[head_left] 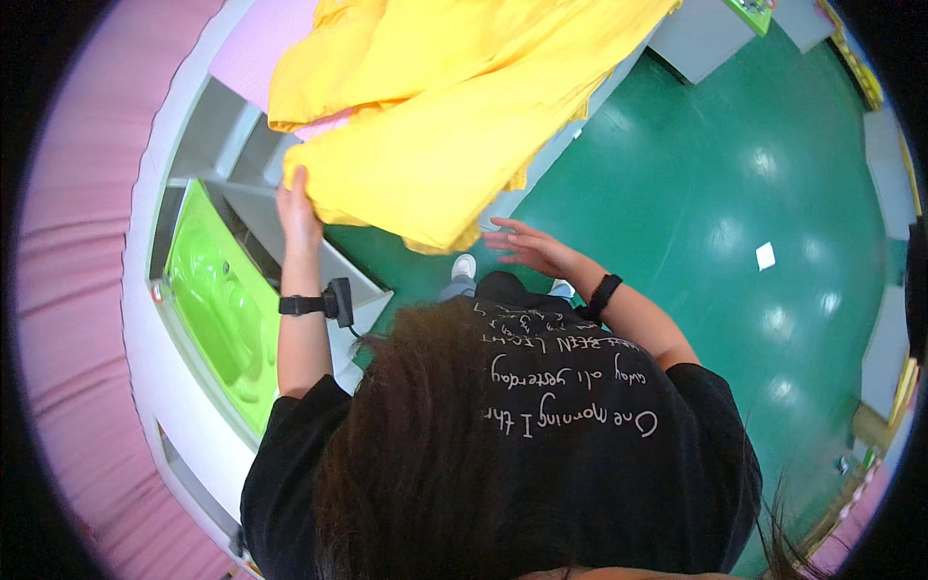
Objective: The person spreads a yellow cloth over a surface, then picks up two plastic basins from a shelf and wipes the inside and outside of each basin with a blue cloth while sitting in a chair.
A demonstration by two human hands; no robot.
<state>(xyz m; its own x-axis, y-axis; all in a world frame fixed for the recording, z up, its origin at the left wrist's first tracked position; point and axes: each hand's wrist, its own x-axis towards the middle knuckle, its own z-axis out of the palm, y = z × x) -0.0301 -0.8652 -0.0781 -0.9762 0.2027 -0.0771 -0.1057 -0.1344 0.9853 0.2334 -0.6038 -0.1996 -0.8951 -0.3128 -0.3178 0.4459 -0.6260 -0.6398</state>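
A large yellow cloth [416, 164] spreads from the top of the view down toward me, with creases and a folded edge. At its near left corner my left hand [298, 211] grips the edge, thumb on top. The other fingers are partly hidden under the fabric. Off the cloth's near right corner, my right hand [530, 247] is held with fingers stretched out and apart, slightly blurred, and nothing in it. Beneath the cloth a pink ribbed mat [253, 48] shows at the far left.
A bright green moulded basin [217, 300] is set into a white counter on my left, beside grey open compartments [208, 126]. Pink gathered fabric [87, 290] lines the far left. On the green floor [657, 193] lies a small white square [766, 256]. Grey cabinets [701, 39] stand at the far right.
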